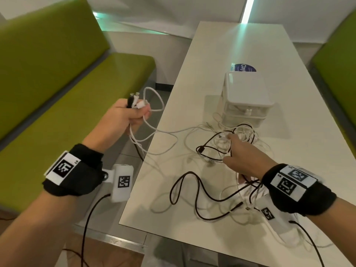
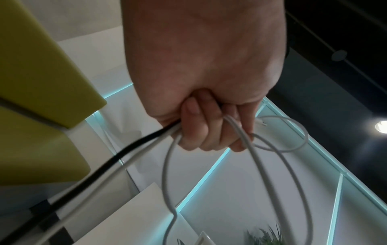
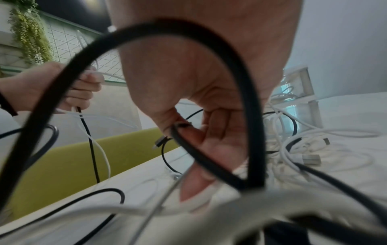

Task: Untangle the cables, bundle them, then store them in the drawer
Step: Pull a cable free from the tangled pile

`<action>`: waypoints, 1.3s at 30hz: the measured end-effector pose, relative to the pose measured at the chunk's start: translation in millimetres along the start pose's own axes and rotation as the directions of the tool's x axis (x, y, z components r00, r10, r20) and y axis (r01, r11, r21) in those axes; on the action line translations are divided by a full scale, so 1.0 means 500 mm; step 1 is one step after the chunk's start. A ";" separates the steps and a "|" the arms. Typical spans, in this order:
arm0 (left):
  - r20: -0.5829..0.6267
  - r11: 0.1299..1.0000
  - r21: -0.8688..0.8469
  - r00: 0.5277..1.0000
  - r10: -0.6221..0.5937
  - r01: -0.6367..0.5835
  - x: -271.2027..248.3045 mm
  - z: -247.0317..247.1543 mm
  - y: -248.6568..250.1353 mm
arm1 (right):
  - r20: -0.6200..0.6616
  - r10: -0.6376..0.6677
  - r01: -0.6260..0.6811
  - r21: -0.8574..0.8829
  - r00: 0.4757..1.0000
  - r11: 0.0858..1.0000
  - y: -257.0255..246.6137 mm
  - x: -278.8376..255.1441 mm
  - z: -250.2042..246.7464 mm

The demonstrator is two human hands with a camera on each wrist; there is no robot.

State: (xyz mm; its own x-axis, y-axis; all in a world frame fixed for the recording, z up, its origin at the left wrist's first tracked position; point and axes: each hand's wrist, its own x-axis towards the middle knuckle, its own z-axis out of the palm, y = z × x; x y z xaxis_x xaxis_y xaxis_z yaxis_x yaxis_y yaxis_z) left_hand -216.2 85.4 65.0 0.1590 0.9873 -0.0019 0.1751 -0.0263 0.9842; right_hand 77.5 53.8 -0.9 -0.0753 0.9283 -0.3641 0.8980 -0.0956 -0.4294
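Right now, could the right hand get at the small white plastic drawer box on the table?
Probably yes: the right hand is over the table, the small white plastic drawer box just beyond it. Only the loose tangle of black and white cables lies between; its fingers pinch a black cable.

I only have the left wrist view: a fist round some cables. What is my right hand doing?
Observer: The right hand is over the table, fingers in the cable tangle.
Operator: Holding anything?
Observer: Its thumb and fingers pinch a black cable.
Operator: Where is the drawer unit?
Observer: The white drawer unit stands on the table just beyond the tangle.
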 end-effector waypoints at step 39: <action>-0.258 0.832 0.512 0.962 -0.089 0.214 0.037 -0.076 -0.056 | -0.023 -0.161 0.155 -0.175 0.987 0.972 0.009 0.008 -0.014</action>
State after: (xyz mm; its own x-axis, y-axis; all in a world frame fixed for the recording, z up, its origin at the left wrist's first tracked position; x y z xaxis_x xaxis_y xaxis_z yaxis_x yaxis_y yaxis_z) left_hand -254.8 110.6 44.2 -0.1136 0.9926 -0.0435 0.6770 0.1093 0.7278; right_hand 84.1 59.4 1.4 -0.2093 0.9396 -0.2709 0.9374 0.1140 -0.3290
